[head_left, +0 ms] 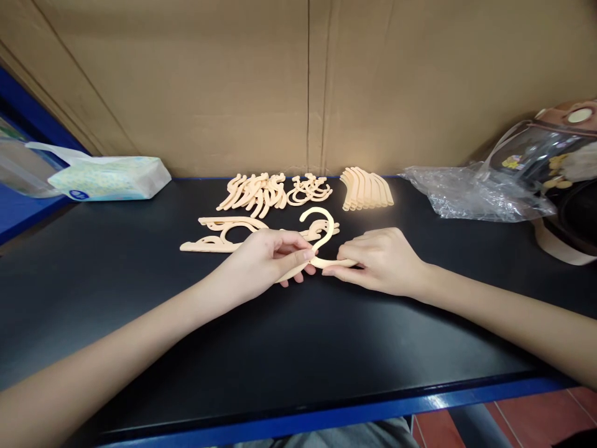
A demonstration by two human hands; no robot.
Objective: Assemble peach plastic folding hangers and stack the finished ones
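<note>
Between my hands, above the black tabletop, is a cream plastic clothes hanger [332, 229] with its hook pointing up. My left hand [268, 256] pinches it near the foot of the hook, thumb on top. My right hand [383, 260] is closed round its right arm, whose end is hidden in the fist. Just behind my left hand lie folded cream hangers [209, 246], partly covered by the hand. Another cream hanger part [321, 229] shows behind the held hook.
At the back lie a pile of curved arms [256, 191], several small hooks [308, 189] and a row of arm pieces [367, 189]. A tissue pack [112, 178] is at left. Crumpled clear plastic [480, 193] and a transparent bag [536, 155] are at right. Cardboard [209, 81] stands behind.
</note>
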